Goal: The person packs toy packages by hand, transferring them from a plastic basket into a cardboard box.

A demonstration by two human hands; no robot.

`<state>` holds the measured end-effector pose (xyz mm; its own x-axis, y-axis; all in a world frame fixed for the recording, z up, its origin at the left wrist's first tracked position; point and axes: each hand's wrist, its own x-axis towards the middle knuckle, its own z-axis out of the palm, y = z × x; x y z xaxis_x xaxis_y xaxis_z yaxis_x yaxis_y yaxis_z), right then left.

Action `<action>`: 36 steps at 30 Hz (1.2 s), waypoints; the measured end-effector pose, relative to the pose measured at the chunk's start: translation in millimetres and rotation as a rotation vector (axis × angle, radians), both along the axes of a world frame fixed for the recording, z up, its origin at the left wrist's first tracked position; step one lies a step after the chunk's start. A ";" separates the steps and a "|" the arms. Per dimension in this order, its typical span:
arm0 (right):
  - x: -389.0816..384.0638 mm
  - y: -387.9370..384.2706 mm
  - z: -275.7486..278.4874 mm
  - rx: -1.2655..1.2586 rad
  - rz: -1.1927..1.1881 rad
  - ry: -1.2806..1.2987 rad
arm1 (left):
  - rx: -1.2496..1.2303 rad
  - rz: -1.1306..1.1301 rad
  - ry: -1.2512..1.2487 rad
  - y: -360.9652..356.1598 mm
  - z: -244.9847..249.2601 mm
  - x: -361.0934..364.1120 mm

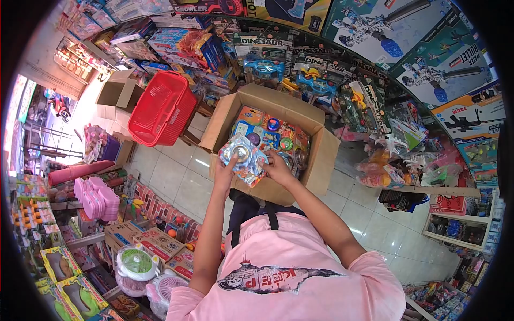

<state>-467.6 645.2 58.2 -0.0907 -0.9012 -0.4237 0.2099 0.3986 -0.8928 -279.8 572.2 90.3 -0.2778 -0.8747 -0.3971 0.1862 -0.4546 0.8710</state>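
Note:
In front of my body I hold up a blister-packed toy [242, 154], a pale blue card with a round silvery disc that looks like a spinning top or yo-yo. My left hand [227, 170] grips its lower left edge, thumb on the front. On the other side, my right hand [278, 168] pinches the card's right edge. Just beyond and beneath is an open cardboard box [278, 101] with its flaps spread. Inside lie several similar carded toys [272, 136] with purple, green and blue round discs. The held pack hides part of the box's contents.
A red plastic basket [158, 115] stands left of the box, near another open carton [119, 88]. Toy-filled shelves surround me, with bagged dinosaur toys [262, 59] ahead. Low at left are pink plastic items [97, 198] and a green-and-white fan-like item [136, 263]. The floor [179, 184] is tiled.

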 end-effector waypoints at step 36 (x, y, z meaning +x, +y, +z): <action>-22.6 117.4 -15.1 -0.305 -0.763 0.945 | -0.615 -0.045 -0.934 42.7 -102.9 120.6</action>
